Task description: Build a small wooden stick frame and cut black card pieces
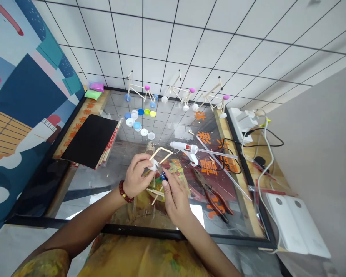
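My left hand (138,175), with a beaded bracelet at the wrist, pinches a white bottle cap (153,165) joined to a small frame of pale wooden sticks (163,151). In my right hand (174,192) is a small knife with a blue handle (163,176), its blade touching the cap's right side. More pale sticks (156,193) show below the hands, over the glass tabletop. Just right of the frame lies a white glue gun (187,149) with a clear glue stick in its back.
Three stick models with caps (175,90) stand at the back edge. Loose caps (137,125) lie before them. A black board (89,140) is at left; pliers (210,192), a cable and a power strip (242,125) are at right.
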A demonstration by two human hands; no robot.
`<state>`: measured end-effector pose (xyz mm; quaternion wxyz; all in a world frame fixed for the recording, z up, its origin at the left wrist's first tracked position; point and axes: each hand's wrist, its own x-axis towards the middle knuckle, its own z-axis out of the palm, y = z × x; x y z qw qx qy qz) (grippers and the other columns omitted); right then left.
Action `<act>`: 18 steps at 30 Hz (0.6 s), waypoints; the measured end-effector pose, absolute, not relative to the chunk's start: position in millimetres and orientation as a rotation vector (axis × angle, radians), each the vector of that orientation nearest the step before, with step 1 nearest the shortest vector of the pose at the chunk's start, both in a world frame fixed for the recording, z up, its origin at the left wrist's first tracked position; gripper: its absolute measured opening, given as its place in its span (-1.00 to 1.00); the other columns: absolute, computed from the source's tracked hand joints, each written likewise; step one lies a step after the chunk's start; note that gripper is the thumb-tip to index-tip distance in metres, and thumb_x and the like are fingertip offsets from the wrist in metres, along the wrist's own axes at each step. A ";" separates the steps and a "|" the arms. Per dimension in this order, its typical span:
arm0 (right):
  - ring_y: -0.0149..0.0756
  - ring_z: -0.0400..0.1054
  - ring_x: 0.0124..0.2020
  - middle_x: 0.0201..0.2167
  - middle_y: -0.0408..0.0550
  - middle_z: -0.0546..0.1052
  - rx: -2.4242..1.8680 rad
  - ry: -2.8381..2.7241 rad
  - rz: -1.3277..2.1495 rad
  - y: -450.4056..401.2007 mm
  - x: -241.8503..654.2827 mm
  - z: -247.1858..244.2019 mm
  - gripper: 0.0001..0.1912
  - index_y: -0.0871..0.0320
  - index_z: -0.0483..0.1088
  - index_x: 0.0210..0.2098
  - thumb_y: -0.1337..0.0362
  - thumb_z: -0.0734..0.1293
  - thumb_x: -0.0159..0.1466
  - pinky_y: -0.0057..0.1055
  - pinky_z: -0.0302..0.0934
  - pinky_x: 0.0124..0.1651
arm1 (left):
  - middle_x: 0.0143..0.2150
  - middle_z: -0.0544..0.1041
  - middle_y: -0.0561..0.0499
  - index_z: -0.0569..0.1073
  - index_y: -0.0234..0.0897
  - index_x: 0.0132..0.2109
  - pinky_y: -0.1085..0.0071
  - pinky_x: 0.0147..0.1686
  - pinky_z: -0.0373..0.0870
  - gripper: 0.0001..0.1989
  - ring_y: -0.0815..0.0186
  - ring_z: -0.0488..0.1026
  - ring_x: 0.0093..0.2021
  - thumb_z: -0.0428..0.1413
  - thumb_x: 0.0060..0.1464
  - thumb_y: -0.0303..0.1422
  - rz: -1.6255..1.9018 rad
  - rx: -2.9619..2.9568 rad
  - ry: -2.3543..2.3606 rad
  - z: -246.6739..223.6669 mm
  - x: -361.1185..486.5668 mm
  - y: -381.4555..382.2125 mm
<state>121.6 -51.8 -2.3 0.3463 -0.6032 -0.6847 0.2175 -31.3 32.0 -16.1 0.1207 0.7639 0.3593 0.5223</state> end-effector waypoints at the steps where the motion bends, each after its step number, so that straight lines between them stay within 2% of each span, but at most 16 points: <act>1: -0.14 0.33 0.17 0.13 0.15 0.45 -1.557 -1.761 0.577 -50.7 120.2 -2.2 -0.56 0.20 0.22 0.25 0.25 0.09 0.43 -0.12 0.29 0.16 | -0.14 0.41 -0.03 0.35 -0.21 -0.17 0.36 -0.10 0.45 -0.73 0.31 0.45 -0.12 0.19 -0.01 -0.58 1.523 2.264 1.030 -16.5 -31.7 31.9; 14: -0.20 0.44 0.01 0.00 0.06 0.55 -1.439 -1.492 0.778 -46.6 117.3 -11.9 -0.66 0.12 0.39 0.11 0.24 0.18 0.39 -0.23 0.34 0.07 | -0.12 0.44 -0.04 0.37 -0.18 -0.18 0.33 -0.05 0.46 -0.75 0.27 0.47 -0.05 0.19 0.03 -0.57 1.535 2.349 0.933 -21.6 -33.8 33.1; 18: -0.26 0.48 -0.15 -0.04 0.04 0.55 -1.405 -1.327 0.868 -49.4 116.0 -21.0 -0.65 0.09 0.40 0.08 0.20 0.11 0.43 -0.32 0.40 -0.13 | -0.13 0.43 -0.03 0.35 -0.19 -0.16 0.33 -0.09 0.47 -0.69 0.28 0.47 -0.10 0.27 -0.02 -0.51 1.521 2.256 1.045 -19.1 -31.8 32.3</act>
